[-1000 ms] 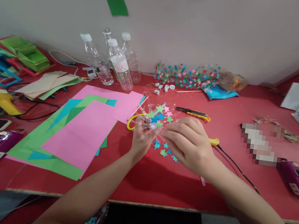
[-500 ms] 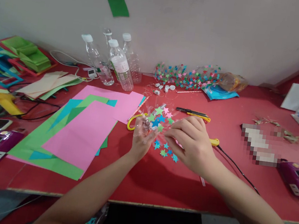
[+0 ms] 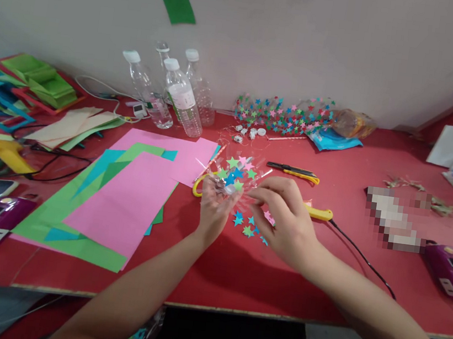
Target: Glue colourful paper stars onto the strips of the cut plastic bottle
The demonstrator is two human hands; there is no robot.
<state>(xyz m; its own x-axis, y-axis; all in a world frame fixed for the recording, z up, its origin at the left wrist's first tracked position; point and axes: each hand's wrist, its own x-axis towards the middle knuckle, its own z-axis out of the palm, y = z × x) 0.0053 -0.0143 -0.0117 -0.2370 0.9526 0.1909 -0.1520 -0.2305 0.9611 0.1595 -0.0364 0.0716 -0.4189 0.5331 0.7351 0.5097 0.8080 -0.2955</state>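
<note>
My left hand (image 3: pixel 215 207) is closed around a clear plastic piece (image 3: pixel 230 188), apparently cut into fanned-out strips, with green, pink and blue paper stars on it. The fingers of my right hand (image 3: pixel 283 210) are pinched at the right edge of this piece; what lies between the fingertips is too small to make out. Below, loose paper stars (image 3: pixel 248 231) lie on the red table, partly hidden by my right hand. A yellow glue gun or soldering tool (image 3: pixel 321 213) with a black cord lies behind my right hand. Yellow-handled scissors (image 3: pixel 198 184) lie partly covered by my left hand.
Coloured paper sheets (image 3: pixel 121 206) are spread on the left. Clear bottles (image 3: pixel 183 97) stand by the wall, near a star-covered bottle (image 3: pixel 281 114) lying down. A box cutter (image 3: pixel 293 171) lies beyond my right hand. Purple power strips (image 3: pixel 448 274) sit at both sides.
My left hand has tilted the plastic piece slightly, so its stars have shifted a little up and left. My right hand has moved slightly left, and more of the yellow tool shows.
</note>
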